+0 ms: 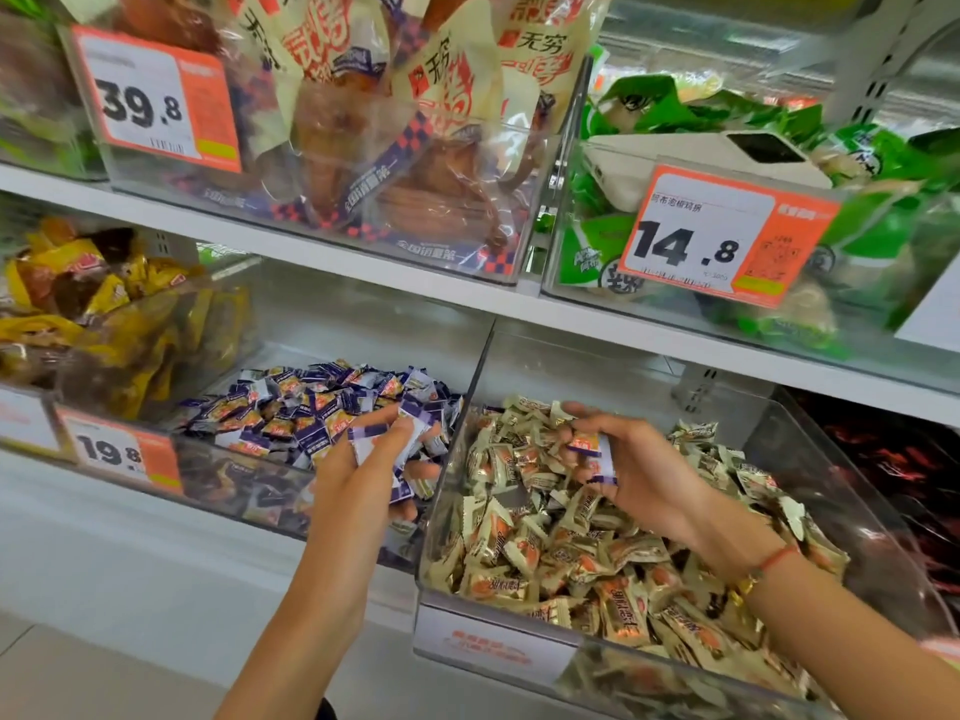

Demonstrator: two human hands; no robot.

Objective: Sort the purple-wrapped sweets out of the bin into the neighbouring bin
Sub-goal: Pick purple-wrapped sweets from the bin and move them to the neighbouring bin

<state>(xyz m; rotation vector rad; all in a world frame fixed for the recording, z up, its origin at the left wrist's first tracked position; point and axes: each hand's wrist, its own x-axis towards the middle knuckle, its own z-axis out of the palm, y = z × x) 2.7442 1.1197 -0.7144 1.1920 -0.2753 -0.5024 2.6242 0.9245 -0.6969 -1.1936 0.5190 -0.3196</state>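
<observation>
Two clear plastic bins stand side by side on the lower shelf. The left bin (pixel 291 491) holds a heap of purple-wrapped sweets (pixel 311 402). The right bin (pixel 852 506) is full of gold-wrapped sweets (pixel 561 553). My left hand (pixel 363 470) hovers over the left bin's right side and grips a bunch of purple-wrapped sweets (pixel 400 433). My right hand (pixel 628 465) is over the gold heap and pinches one purple-wrapped sweet (pixel 597 454) between thumb and fingers.
A bin of yellow snack packs (pixel 104 324) stands left of the purple bin, with a 19.8 price tag (pixel 119 452). The shelf above carries bins with large snack bags (pixel 363 148) and green packs (pixel 779 163). A dark-packed bin (pixel 893 459) stands at the far right.
</observation>
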